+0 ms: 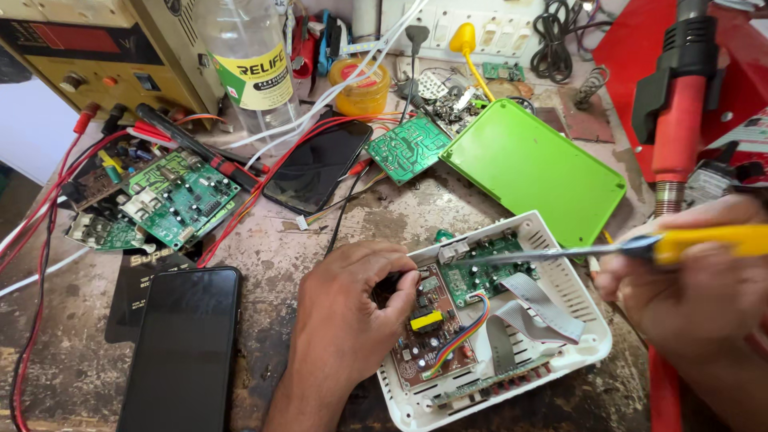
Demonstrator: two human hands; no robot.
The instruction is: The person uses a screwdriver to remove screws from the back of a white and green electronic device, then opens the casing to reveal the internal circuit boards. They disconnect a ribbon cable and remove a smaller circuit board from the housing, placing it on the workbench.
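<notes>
White plastic casing [588,340], opened, lying tilted between the two hands, vented floor visible, boards inside. Far left of the left hand: beige bench power supply [88,56] with red and black leads [48,200] trailing down; nearer, a cluster of loose green circuit boards [172,200]. Just left of the left wrist: black smartphone [184,348], face up, screen dark. Beyond the left hand, well apart: clear plastic bottle [252,68], second dark phone [316,164], small orange-lidded jar [362,88], single green circuit board [408,148].

Left hand [352,308]: fingers curled together, fingertips [404,280] pinched on a dark component at the left edge of the brown board [424,340] inside the casing; exact part under the fingers hidden. Yellow transformer [426,321] on that board, just right of the fingertips. Rainbow ribbon cable [460,332] running from brown board to the green board [480,272] in the upper part of the casing; grey flat cables [532,308] folded to the right.

Beyond the casing, between the hands: bright green lid [532,164], flat on the bench.

Right hand [700,280]: closed around the yellow handle of a screwdriver [640,246], shaft pointing left, tip resting over the green board. Above the right hand: red and black hot-air tool [680,104] in its stand.
</notes>
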